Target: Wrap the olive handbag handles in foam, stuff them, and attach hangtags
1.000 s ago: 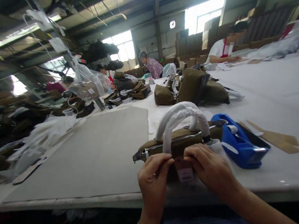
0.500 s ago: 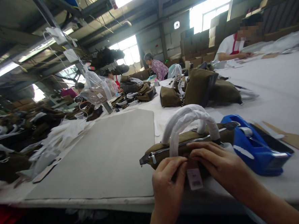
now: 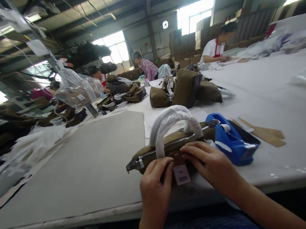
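Note:
An olive-brown handbag (image 3: 175, 138) with dark trim and a silver zipper lies near the table's front edge. Its two handles (image 3: 161, 127) are wrapped in white and stand up in arches. On the near side hangs a brown hang tag (image 3: 176, 158) bearing a white barcode label (image 3: 182, 175). My left hand (image 3: 157, 180) pinches the tag's left upper edge, fingers closed. From the right, my right hand (image 3: 210, 159) pinches the tag's upper right edge. Exactly what lies under my fingertips is partly hidden.
A blue tape dispenser (image 3: 228, 142) stands just right of the bag, with brown card strips (image 3: 268, 135) beyond it. A grey board (image 3: 93, 159) covers the table at left. More olive bags (image 3: 186, 86) are piled behind. Co-workers (image 3: 213, 50) stand across the table.
The view has swung to the right, so everything sits further left in it. The tag's brown upper part now shows more between my hands, which keep their pinch.

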A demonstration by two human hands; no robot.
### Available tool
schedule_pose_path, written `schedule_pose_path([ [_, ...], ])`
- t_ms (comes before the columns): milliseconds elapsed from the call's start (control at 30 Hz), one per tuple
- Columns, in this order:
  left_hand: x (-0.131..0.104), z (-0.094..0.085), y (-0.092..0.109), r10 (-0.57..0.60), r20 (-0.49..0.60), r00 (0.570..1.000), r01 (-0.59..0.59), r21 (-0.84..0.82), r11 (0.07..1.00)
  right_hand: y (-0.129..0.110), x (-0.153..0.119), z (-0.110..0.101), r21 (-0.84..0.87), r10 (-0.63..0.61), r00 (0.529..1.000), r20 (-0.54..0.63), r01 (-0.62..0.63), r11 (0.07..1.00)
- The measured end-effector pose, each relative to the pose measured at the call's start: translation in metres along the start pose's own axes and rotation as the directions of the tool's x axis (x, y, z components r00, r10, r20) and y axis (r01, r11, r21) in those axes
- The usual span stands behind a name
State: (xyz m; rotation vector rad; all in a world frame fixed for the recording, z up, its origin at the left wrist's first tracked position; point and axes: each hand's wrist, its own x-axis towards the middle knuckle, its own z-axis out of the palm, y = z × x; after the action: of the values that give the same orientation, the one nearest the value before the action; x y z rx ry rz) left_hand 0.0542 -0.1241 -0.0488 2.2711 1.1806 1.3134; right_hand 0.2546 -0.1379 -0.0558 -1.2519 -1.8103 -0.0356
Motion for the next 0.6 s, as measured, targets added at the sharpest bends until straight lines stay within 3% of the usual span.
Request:
schedule_pose_path([
  [233, 0.000, 0.001, -0.001, 0.001, -0.009, 1.000, -0.001, -0.003, 1.000, -0.003, 0.002, 0.010, -0.033, 0.014, 0.997, 0.071, -0.012, 0.999],
  [600, -0.001, 0.000, -0.002, 0.004, -0.031, 1.000, -0.003, 0.007, 1.000, -0.009, 0.013, 0.020, -0.135, -0.015, 0.998, 0.062, 0.023, 0.991],
])
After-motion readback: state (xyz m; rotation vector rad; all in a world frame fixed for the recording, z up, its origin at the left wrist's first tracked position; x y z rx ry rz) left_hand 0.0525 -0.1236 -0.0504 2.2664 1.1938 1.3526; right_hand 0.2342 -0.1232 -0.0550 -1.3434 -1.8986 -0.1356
